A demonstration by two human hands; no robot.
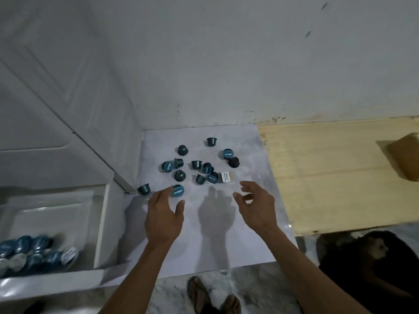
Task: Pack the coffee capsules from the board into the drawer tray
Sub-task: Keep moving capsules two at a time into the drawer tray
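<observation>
Several teal coffee capsules (pixel 199 165) lie scattered on a white board (pixel 217 234), some upright, some on their sides. My left hand (pixel 164 215) hovers open just below one capsule with its foil lid up (pixel 178 190), fingertips almost touching it. My right hand (pixel 255 203) is open with fingers spread, just below a white-and-yellow capsule (pixel 226 177). At the lower left the white drawer tray (pixel 99 225) holds several capsules (pixel 36 252) in its near corner.
A white cabinet door (pixel 56 98) rises at the left, a white wall behind. A pale wooden panel (pixel 335 175) adjoins the board on the right, with a cardboard box (pixel 405 159) at its edge. A dark bag (pixel 371 275) lies on the floor; feet in sandals (pixel 210 298) below.
</observation>
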